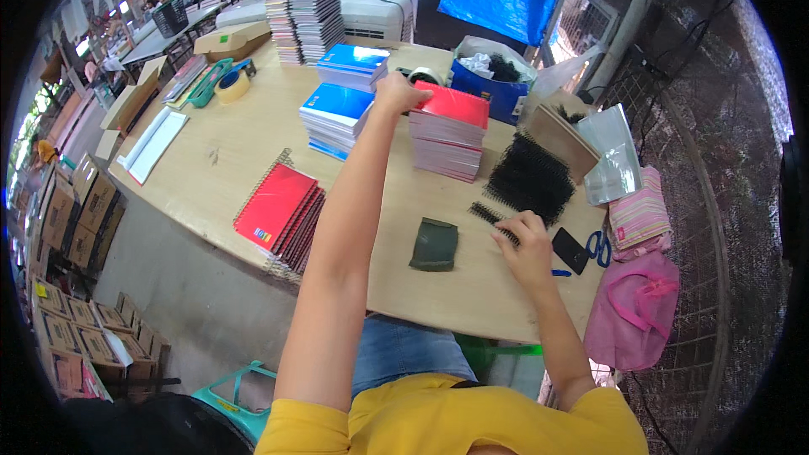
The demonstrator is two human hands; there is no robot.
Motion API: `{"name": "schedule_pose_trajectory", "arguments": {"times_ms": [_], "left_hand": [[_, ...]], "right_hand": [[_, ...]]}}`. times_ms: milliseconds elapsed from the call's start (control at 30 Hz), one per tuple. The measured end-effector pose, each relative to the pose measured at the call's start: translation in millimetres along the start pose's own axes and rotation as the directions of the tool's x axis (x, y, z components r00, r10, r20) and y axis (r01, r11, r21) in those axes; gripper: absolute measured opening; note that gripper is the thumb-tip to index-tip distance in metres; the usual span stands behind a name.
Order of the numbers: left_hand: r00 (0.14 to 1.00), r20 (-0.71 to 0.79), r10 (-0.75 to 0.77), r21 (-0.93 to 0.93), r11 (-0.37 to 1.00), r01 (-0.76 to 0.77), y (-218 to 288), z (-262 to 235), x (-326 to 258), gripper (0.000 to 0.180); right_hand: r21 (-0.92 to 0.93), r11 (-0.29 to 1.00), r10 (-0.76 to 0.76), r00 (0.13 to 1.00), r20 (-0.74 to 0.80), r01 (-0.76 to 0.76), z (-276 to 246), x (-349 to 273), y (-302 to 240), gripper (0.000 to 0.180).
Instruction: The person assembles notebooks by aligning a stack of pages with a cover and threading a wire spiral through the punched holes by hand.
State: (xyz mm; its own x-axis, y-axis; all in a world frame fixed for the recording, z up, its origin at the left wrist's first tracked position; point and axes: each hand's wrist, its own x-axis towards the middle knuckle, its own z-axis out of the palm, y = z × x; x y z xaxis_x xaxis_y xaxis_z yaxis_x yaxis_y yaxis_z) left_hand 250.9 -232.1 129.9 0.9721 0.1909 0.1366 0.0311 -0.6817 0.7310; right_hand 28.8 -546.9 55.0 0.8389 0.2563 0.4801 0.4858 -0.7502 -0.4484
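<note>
My left arm stretches across the table, and my left hand (399, 93) pinches the near-left corner of the top red notebook (455, 103) on a tall stack. That stack shows no coils on its visible sides. Lower right, my right hand (527, 246) has its fingers closed on a short black binding coil (489, 214). Beside it lies a dense pile of black binding coils (531, 177). A dark green folded pad (434, 244) rests between my arms. Left of my left forearm sit several red spiral notebooks (276, 206) in a fanned stack, their coils attached.
Blue-covered notebook stacks (337, 109) stand left of the red one, with taller stacks (316, 21) behind. A blue bin (489, 88) holds black scraps. Near the right edge are a phone (570, 250), blue scissors (598, 247) and a pink bag (632, 312). A tape roll (232, 87) lies far left.
</note>
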Motion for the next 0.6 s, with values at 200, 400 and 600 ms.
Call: {"name": "schedule_pose_trajectory", "arguments": {"times_ms": [200, 400, 600], "left_hand": [[0.984, -0.117, 0.137, -0.002, 0.990, -0.138, 36, 1, -10, 0.049], [0.950, -0.042, 0.309, -0.628, 0.732, -0.265, 3, 13, -270, 0.088], [0.944, -0.155, 0.290, -0.370, 0.869, -0.327, -59, 68, -337, 0.044]], "right_hand": [[-0.343, 0.939, 0.032, 0.997, 0.065, -0.007, 37, 22, 45, 0.019], [-0.227, 0.973, 0.042, 0.999, 0.017, -0.037, 27, 13, 69, 0.020], [-0.049, 0.996, -0.078, 0.996, 0.033, 0.080, 3, 18, 64, 0.015]]}}
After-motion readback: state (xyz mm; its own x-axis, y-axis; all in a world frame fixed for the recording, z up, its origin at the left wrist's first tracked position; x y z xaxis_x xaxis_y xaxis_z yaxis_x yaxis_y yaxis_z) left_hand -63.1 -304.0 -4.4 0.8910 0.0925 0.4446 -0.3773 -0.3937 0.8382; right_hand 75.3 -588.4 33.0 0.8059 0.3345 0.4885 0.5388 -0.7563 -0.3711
